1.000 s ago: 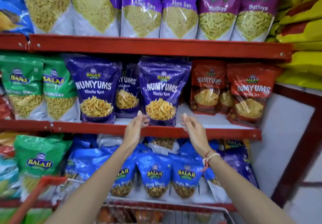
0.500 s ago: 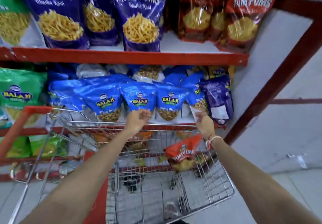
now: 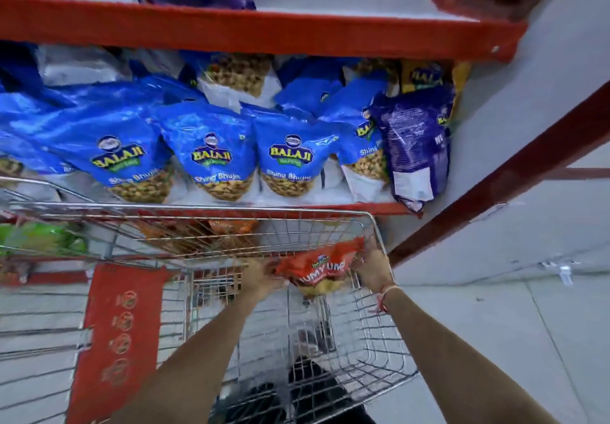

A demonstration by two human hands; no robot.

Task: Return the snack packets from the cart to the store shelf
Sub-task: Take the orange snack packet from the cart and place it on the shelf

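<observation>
A red Numyums snack packet (image 3: 318, 267) stands inside the wire cart (image 3: 204, 209), near its far right corner. My left hand (image 3: 260, 275) grips the packet's left edge and my right hand (image 3: 373, 267) grips its right edge, both down inside the basket. The rest of the cart basket shows only bare wire. Above runs the red shelf edge (image 3: 264, 32) carrying purple and red Numyums packets, mostly cut off by the top of the view.
Blue Balaji Shing Bhujia packets (image 3: 290, 159) fill the shelf just behind the cart, with a dark purple packet (image 3: 416, 146) at their right end. A red diagonal rack brace (image 3: 515, 172) crosses on the right. A red child-seat flap (image 3: 118, 334) hangs on the cart's left. Grey floor lies on the right.
My view dropped from the purple Numyums shelf to the cart. Both hands came down from the shelf edge into the basket and closed on the red packet.
</observation>
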